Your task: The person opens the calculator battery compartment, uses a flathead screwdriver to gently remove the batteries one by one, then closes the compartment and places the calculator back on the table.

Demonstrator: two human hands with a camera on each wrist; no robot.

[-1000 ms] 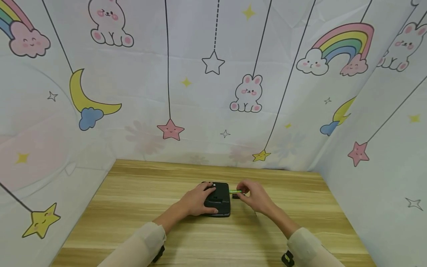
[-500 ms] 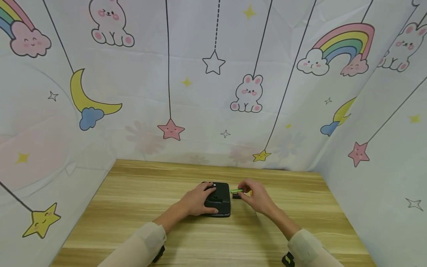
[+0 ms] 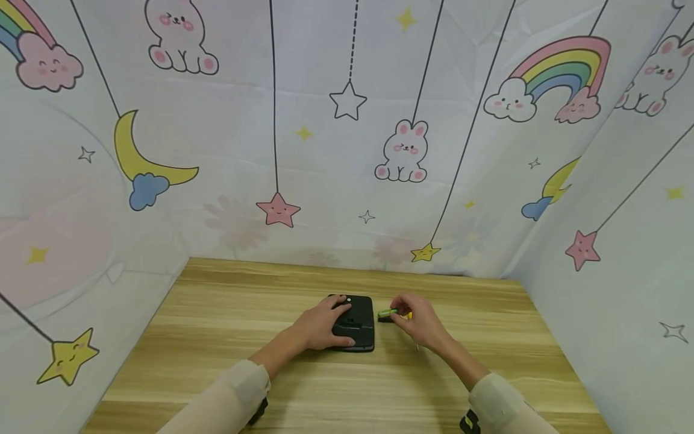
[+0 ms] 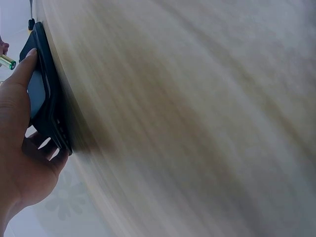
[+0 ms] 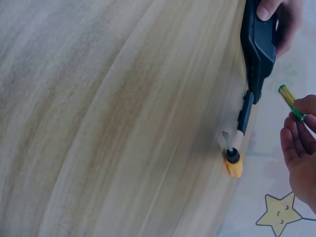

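1. Wood-grain table (image 3: 336,392) beneath both hands.
2. Left hand (image 3: 323,325) grips a black device (image 3: 363,319) lying flat there.
3. Right hand (image 3: 416,316) pinches a green-and-gold battery (image 3: 387,313), apart from the device.
4. Small black strip (image 5: 244,111) and orange-handled screwdriver (image 5: 234,164) lie below the right hand.
5. Patterned cloth (image 3: 325,169) hangs beyond both hands.
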